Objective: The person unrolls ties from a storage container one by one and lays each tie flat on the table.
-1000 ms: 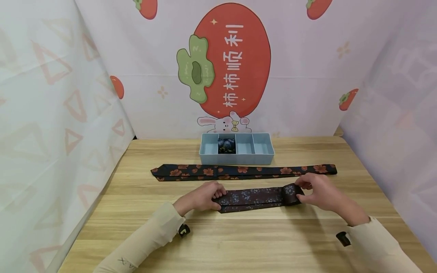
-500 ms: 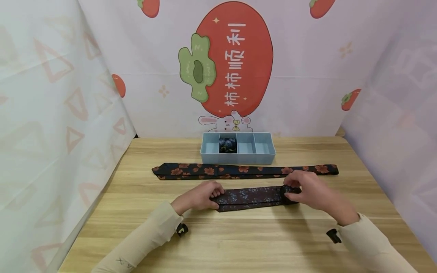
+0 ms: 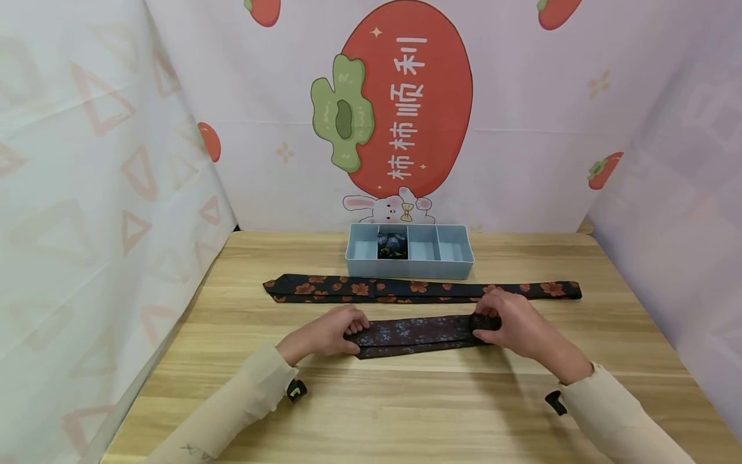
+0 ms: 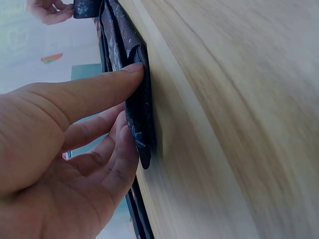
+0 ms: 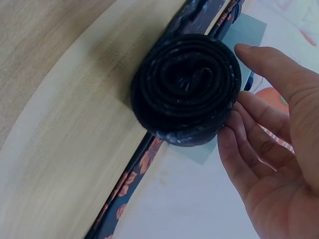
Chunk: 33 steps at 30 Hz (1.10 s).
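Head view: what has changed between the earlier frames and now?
The blue-flowered tie and its roll slid toward the person's left, with the left hand and right hand moving along. The right hand now reaches further over the roll, covering more of it. Both hands kept hold; the orange-flowered tie and box stayed put.

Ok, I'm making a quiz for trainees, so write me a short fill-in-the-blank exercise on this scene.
The blue box is divided into ____ compartments.
From the left, the dark bundle sits in the ____ one.
The orange-flowered tie lies ____ the box and the blue-flowered tie.
The right hand is at that tie's rolled end; the ____ hand holds the other.
Missing words: four; second; between; left.
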{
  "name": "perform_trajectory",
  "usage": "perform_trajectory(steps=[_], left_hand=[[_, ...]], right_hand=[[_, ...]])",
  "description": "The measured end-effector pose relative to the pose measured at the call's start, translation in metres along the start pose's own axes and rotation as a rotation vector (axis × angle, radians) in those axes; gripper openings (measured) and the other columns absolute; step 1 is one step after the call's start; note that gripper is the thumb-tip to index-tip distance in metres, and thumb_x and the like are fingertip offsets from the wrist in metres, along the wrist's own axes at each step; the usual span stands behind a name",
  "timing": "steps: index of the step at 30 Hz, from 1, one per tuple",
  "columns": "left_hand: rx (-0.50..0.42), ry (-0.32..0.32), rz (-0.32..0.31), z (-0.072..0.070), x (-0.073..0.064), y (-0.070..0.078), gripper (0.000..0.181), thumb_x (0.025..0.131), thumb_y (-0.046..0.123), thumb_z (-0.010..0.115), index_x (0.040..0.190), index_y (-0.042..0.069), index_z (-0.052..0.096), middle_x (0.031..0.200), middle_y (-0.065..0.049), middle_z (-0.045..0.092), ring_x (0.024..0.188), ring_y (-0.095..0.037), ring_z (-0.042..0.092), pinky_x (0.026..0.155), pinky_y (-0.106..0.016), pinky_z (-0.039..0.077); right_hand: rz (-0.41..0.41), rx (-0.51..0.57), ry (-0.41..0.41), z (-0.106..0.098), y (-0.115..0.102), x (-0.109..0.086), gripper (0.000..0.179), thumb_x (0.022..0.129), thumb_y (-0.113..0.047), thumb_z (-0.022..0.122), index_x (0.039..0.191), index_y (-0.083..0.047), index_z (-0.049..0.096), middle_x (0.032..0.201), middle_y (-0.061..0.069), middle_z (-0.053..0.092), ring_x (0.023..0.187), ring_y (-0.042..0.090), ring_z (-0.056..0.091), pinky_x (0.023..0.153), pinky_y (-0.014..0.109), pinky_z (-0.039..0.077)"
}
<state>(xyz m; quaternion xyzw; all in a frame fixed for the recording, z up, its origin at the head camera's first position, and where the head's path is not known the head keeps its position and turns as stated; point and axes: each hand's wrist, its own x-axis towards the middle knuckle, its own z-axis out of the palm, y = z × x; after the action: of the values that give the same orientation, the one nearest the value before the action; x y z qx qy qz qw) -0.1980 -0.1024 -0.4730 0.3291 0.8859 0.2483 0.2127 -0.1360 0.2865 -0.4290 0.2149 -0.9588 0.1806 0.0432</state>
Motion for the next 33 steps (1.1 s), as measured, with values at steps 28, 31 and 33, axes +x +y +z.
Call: perform_trajectory(steps=[28, 31, 33], left_hand=[[-0.011, -0.008, 0.009, -0.012, -0.017, -0.010, 0.043, 0.088, 0.009, 0.086, 0.126, 0.001, 0.068, 0.118, -0.008, 0.067, 0.102, -0.016, 0.064, 0.094, -0.036, 0.057], [-0.006, -0.007, 0.012, -0.011, -0.016, -0.010, 0.043, 0.088, 0.009, 0.086, 0.126, 0.002, 0.068, 0.118, -0.008, 0.067, 0.102, -0.015, 0.063, 0.093, -0.035, 0.057], [-0.007, -0.006, 0.016, -0.011, -0.016, -0.010, 0.043, 0.088, 0.009, 0.086, 0.126, 0.001, 0.067, 0.117, -0.008, 0.067, 0.101, -0.015, 0.063, 0.092, -0.034, 0.057]], right_hand=[[0.045, 0.065, 0.003, -0.001, 0.009, -0.009, 0.026, 0.085, -0.017, 0.089, 0.107, -0.011, 0.075, 0.100, -0.001, 0.072, 0.086, 0.013, 0.067, 0.073, 0.037, 0.059], [0.000, 0.066, 0.017, 0.007, 0.006, -0.007, 0.025, 0.083, -0.014, 0.090, 0.104, -0.012, 0.075, 0.095, -0.004, 0.070, 0.083, 0.010, 0.064, 0.071, 0.033, 0.058], [-0.011, 0.068, 0.026, 0.010, 0.008, -0.005, 0.025, 0.082, -0.013, 0.091, 0.101, -0.013, 0.075, 0.092, -0.006, 0.069, 0.081, 0.008, 0.063, 0.070, 0.031, 0.057]])
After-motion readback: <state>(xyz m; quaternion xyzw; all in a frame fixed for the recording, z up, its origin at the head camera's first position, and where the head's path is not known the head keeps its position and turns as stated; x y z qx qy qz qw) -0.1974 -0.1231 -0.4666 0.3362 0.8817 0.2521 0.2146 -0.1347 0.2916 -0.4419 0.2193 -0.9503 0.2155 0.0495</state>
